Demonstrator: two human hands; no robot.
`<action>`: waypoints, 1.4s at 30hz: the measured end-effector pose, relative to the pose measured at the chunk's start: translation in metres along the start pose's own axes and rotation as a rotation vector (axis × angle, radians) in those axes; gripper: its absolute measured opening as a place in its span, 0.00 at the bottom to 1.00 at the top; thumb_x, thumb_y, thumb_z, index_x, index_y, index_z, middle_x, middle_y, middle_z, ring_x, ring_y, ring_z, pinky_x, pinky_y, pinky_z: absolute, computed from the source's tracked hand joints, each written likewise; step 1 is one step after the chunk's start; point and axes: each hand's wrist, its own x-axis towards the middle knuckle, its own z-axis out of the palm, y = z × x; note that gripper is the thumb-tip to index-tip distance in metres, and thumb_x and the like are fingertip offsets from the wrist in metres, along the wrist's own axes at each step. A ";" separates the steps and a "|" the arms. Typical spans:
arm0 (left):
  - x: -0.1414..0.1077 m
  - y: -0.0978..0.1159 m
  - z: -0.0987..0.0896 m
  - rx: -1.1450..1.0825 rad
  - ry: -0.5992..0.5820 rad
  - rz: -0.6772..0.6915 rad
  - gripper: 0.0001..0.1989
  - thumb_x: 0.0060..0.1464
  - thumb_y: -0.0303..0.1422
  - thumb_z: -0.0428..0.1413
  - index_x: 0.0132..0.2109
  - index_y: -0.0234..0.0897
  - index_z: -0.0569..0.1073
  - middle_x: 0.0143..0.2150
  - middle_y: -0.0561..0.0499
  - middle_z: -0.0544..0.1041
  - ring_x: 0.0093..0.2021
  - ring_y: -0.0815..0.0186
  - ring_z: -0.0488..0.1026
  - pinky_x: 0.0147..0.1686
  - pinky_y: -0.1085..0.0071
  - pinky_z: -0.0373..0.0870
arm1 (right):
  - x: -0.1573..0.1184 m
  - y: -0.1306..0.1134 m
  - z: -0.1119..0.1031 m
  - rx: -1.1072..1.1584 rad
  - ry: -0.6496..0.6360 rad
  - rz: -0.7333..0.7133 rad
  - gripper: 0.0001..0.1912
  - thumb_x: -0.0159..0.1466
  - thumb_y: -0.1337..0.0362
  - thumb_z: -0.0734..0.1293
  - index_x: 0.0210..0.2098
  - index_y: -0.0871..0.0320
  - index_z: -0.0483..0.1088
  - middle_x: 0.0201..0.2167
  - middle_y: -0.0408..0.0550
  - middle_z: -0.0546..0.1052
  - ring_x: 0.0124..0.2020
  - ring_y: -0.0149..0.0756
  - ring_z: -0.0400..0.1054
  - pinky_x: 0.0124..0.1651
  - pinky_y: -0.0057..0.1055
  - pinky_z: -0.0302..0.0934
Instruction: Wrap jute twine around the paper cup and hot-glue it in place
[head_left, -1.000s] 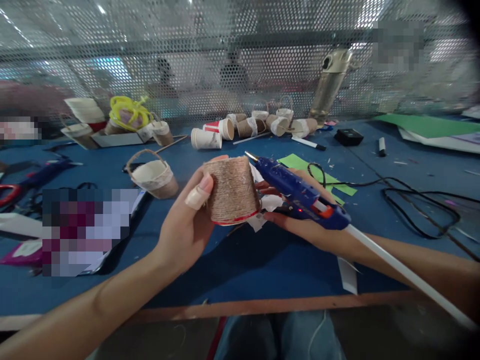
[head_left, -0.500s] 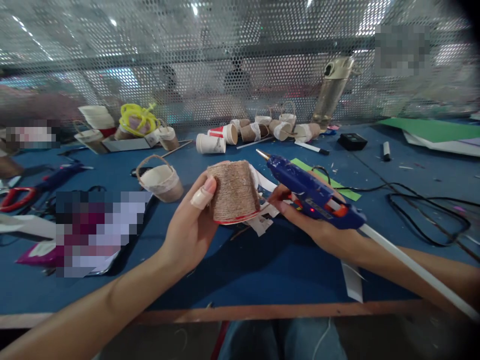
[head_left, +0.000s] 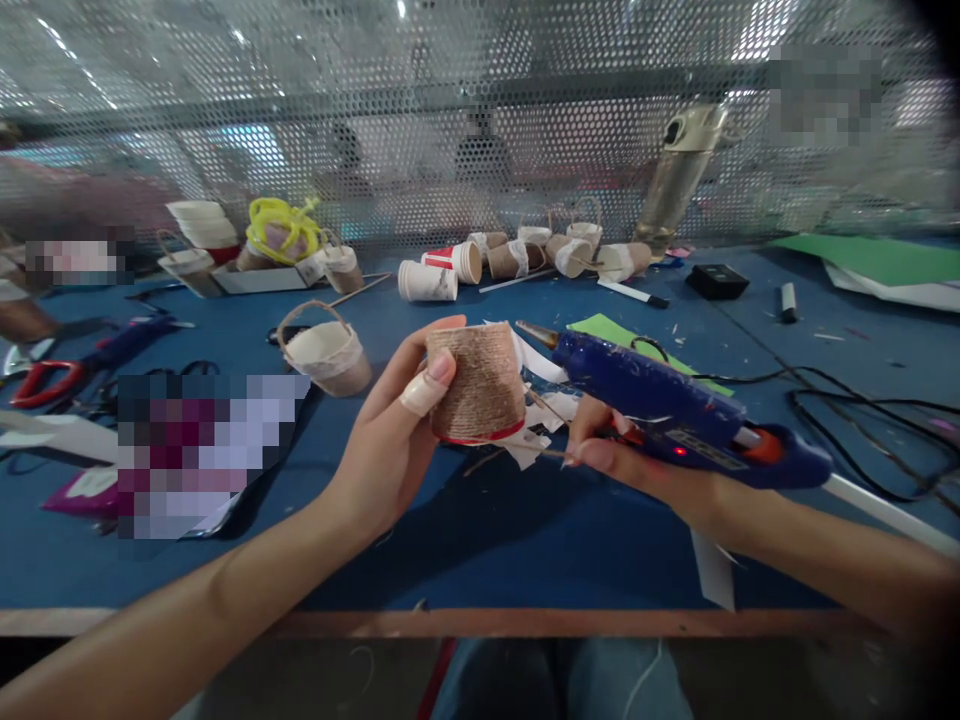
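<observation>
My left hand point(head_left: 386, 430), tape around its thumb, is closed on a paper cup wrapped in brown twine point(head_left: 480, 385), with a strip of red rim showing at its lower edge. Right of the cup, my right hand point(head_left: 626, 460) carries a blue hot glue gun point(head_left: 637, 385) whose red light is lit and whose white glue stick sticks out behind. Its metal nozzle points left, close to the cup but apart from it. Between my right thumb and fingertip is the loose end of the twine point(head_left: 549, 408), running from the cup's right side.
A small basket made from a cup point(head_left: 328, 358) stands to the left. Several wrapped cups point(head_left: 517, 258) lie at the back, near a tilted water bottle point(head_left: 679, 175). Red-handled scissors point(head_left: 46, 384) and a second glue gun point(head_left: 131, 343) lie at left; a black cable point(head_left: 862, 400) coils at right.
My right hand has moved right and a little down with the glue gun, drawing the twine out from the cup. My left hand keeps its hold, and the view has shifted slightly.
</observation>
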 end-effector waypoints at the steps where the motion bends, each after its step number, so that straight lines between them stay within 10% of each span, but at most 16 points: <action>1: 0.000 0.000 0.000 0.006 0.002 0.002 0.17 0.58 0.41 0.68 0.52 0.43 0.81 0.49 0.51 0.82 0.46 0.63 0.78 0.44 0.71 0.78 | 0.000 0.000 0.000 0.027 0.007 0.018 0.11 0.68 0.52 0.75 0.35 0.52 0.76 0.35 0.43 0.79 0.39 0.37 0.75 0.47 0.37 0.69; 42: -0.005 0.000 -0.001 0.049 -0.099 0.054 0.17 0.57 0.40 0.69 0.53 0.44 0.81 0.48 0.52 0.80 0.46 0.66 0.75 0.43 0.74 0.75 | 0.011 0.008 -0.009 0.018 0.095 0.103 0.13 0.69 0.51 0.74 0.32 0.49 0.76 0.32 0.39 0.75 0.38 0.34 0.71 0.45 0.33 0.65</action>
